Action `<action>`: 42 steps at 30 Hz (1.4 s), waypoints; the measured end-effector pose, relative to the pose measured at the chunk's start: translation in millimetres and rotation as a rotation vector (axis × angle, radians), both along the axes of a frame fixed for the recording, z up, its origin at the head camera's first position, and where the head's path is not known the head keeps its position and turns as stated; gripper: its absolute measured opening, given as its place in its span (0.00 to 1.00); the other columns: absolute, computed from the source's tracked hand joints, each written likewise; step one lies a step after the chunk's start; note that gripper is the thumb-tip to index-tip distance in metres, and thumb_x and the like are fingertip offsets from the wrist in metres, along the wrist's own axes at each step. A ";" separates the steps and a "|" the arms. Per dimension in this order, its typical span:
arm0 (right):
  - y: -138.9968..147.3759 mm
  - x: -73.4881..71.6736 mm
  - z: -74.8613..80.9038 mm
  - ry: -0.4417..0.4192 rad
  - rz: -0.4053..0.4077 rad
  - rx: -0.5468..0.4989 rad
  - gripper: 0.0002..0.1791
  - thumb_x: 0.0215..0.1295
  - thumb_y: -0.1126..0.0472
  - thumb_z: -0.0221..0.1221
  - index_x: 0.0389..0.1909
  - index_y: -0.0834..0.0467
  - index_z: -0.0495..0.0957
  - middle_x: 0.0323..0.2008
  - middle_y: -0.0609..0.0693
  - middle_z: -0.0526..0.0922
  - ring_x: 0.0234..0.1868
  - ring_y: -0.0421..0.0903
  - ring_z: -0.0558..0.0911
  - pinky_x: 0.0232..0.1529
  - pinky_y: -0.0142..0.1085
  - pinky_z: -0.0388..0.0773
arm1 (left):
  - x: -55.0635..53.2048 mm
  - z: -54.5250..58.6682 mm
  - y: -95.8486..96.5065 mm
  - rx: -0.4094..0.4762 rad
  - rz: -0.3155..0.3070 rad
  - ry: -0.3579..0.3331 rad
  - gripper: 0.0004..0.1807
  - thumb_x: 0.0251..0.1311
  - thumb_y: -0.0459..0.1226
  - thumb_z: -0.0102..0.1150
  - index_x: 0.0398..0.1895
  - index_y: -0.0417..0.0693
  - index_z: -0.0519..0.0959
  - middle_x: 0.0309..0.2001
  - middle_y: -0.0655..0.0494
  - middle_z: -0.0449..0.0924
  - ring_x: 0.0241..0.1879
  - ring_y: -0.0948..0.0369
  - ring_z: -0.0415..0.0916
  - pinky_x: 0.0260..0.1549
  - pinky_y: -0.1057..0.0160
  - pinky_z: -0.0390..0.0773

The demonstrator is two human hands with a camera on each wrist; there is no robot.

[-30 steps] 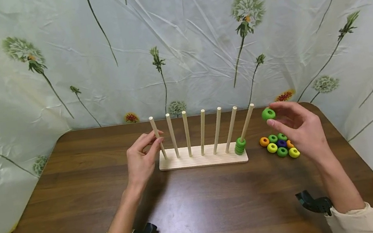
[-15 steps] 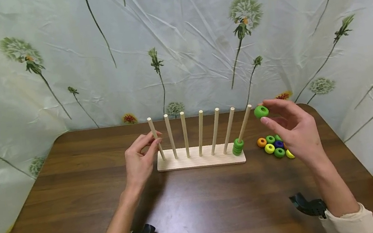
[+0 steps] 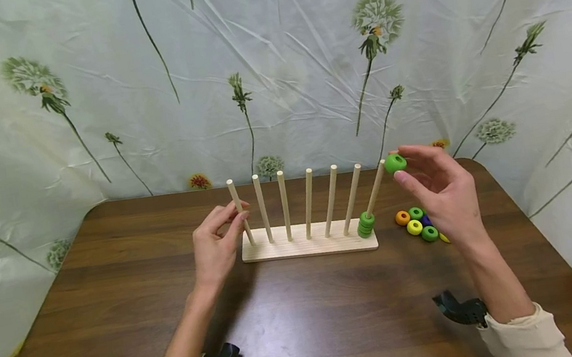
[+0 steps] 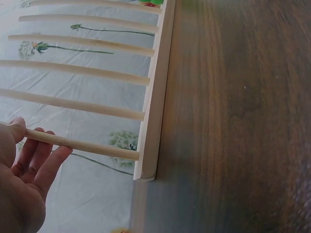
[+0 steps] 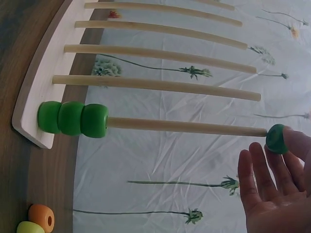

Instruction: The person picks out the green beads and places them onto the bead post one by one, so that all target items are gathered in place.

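Observation:
A wooden stand [image 3: 286,250] with several upright pegs sits on the table. Three green beads [image 3: 366,225] are stacked at the base of its rightmost peg [image 5: 184,127]. My left hand [image 3: 215,249] pinches the leftmost peg [image 4: 97,147] between thumb and fingers. My right hand [image 3: 446,194] holds another green bead [image 3: 395,163] between thumb and fingertips. In the right wrist view this bead [image 5: 276,139] is right at the tip of the rightmost peg; whether the peg enters its hole cannot be seen.
Right of the stand, loose beads lie grouped on the brown table [image 3: 309,324], among them an orange bead [image 3: 402,219], a yellow bead [image 3: 414,227] and a green bead [image 3: 429,234]. My right hand partly covers the group. A flowered cloth [image 3: 303,76] hangs behind the table.
My right hand has moved left and slightly up, bringing the green bead from beside the rightmost peg to its tip. My left hand still pinches the leftmost peg.

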State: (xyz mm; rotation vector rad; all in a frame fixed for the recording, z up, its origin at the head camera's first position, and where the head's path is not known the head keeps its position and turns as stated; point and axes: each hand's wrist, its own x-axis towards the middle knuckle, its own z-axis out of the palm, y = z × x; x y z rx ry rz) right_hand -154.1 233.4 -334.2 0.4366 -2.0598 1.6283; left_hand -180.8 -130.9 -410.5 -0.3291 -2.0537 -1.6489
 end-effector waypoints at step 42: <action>17.1 3.7 -21.9 -0.156 -0.090 0.218 0.19 0.72 0.64 0.65 0.61 0.59 0.79 0.52 0.41 0.86 0.49 0.30 0.84 0.51 0.18 0.79 | 0.1 -2.0 -0.4 0.024 -0.019 0.009 0.11 0.64 0.29 0.69 0.49 0.35 0.88 0.40 0.40 0.86 0.38 0.66 0.84 0.34 0.71 0.89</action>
